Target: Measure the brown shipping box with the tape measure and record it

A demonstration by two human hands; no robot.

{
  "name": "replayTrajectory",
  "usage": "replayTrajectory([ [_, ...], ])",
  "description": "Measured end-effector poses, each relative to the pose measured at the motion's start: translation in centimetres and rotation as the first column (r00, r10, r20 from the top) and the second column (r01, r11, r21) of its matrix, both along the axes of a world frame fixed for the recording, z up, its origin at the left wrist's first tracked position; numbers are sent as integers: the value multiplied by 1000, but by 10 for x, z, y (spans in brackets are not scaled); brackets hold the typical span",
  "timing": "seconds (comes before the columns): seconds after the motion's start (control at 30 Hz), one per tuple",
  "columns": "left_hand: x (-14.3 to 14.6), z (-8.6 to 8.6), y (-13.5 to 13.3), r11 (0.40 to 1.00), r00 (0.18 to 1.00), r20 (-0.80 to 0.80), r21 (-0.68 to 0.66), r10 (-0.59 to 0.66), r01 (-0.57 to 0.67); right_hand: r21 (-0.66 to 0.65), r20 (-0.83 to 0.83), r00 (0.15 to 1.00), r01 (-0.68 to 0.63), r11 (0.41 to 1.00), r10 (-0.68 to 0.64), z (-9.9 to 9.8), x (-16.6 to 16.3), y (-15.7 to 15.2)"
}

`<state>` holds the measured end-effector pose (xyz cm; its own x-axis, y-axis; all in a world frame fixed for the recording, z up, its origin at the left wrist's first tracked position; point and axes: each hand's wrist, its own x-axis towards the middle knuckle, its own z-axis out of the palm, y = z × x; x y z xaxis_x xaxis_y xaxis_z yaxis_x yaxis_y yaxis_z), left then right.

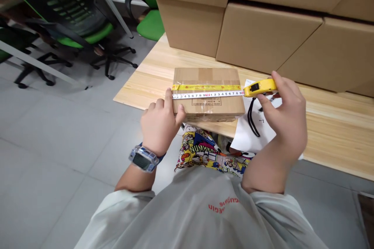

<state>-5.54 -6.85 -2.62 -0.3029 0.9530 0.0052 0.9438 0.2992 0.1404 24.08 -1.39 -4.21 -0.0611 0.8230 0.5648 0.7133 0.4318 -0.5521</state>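
With the small carton (207,74) as the centre of the dial, it's all about the fingers, folks! Over at eight o'clock, the left hand (159,124) has its index finger out straight, the tip right down at the end of the white measuring blade (207,94) by the carton's near-left edge. Its thumb sits a modest gap away, tip on the carton just below the blade, and the other fingers curl under. Back of the hand up, knuckles to the top, watch (144,158) on the wrist, forearm coming in from between seven and eight!

Across to the right hand (288,118), between three and four o'clock: thumb and forefinger pinch the yellow tape measure (260,87), thumb below, forefinger over its far end. How the remaining fingers lie, I can't tell. That wrist bends upward, palm facing inward, forearm rising from five o'clock!

And the blade runs nine to three, flat across the carton, beside a yellow strip (206,87) with red print. At four, a black strap (250,118) loops over white paper (264,142) on the wooden table (330,124), while big boxes (263,35) stack up from twelve to two
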Motion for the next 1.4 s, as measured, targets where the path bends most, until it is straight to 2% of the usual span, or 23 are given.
replayTrajectory([
  [0.1, 0, 1, 0, 999, 1000, -6, -24, -21, 21, 8, -28, 999, 23, 1000, -23, -4, 6, 2],
  [0.27, 0, 1, 0, 998, 999, -4, -25, -52, 52, 20, -31, 999, -24, 1000, 24, -6, 0, 4],
  [0.5, 1, 1, 1, 996, 997, -24, -54, -76, 74, 13, -24, 999, -31, 999, 31, 6, -4, 7],
  [0.67, 1, 3, 0, 994, 995, -43, -70, -89, 86, -57, -26, 999, -50, 997, 48, 15, -12, 8],
  [0.77, 1, 3, 0, 994, 995, -40, -71, -89, 86, -18, -17, 996, -84, 996, 84, 18, -28, 11],
  [0.9, 3, 1, 0, 996, 994, -71, -59, -78, 73, 15, 40, 977, -212, 977, 211, 23, -67, 12],
  [1.13, 2, -1, 1, 994, 986, -126, -39, -106, 102, -118, 100, 906, -399, 909, 411, 33, -137, 6],
  [1.27, -3, -1, 1, 992, 981, -148, -28, -129, 126, -181, 98, 900, -403, 897, 424, 35, -145, 6],
  [1.4, -2, -2, 1, 991, 974, -181, -3, -134, 136, -213, 5, 905, -414, 885, 425, 36, -139, 10],
])
